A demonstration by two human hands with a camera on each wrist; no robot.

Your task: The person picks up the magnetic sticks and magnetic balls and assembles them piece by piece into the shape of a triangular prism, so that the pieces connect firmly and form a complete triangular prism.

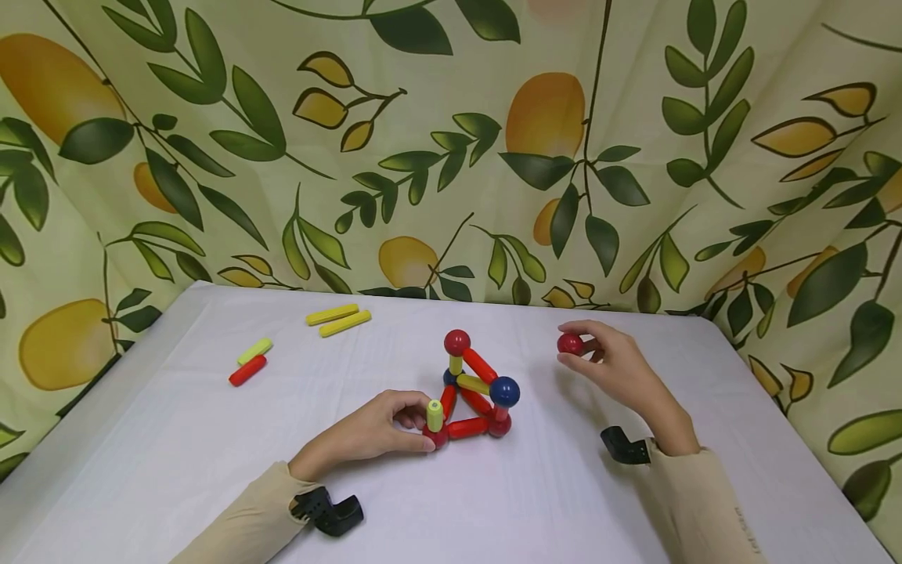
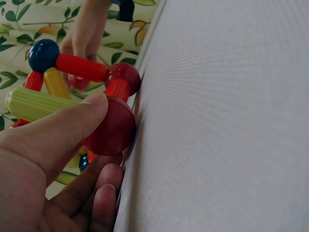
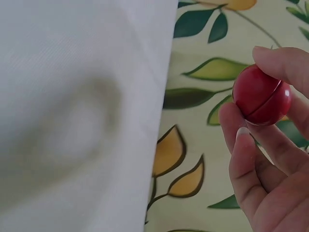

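On the white tabletop stands a frame of magnetic rods and balls: red rods (image 1: 468, 428) form a triangular base, and uprights rise from its corners. A red ball (image 1: 457, 342) and a blue ball (image 1: 504, 392) top two uprights, joined by a red rod (image 1: 481, 365). My left hand (image 1: 380, 427) pinches the red corner ball (image 2: 116, 128) at the near left, its thumb on the near side. A lime green rod (image 1: 434, 416) stands on that ball, its top end bare. Right of the frame, my right hand (image 1: 627, 372) holds a loose red ball (image 3: 261, 95) between thumb and fingers, above the table.
Two yellow rods (image 1: 338, 319) lie side by side at the back of the table (image 1: 176, 470). Farther left are a short lime green rod (image 1: 254, 352) and a red rod (image 1: 248, 370). A leaf-and-fruit patterned curtain (image 1: 437, 196) hangs behind the table's back edge.
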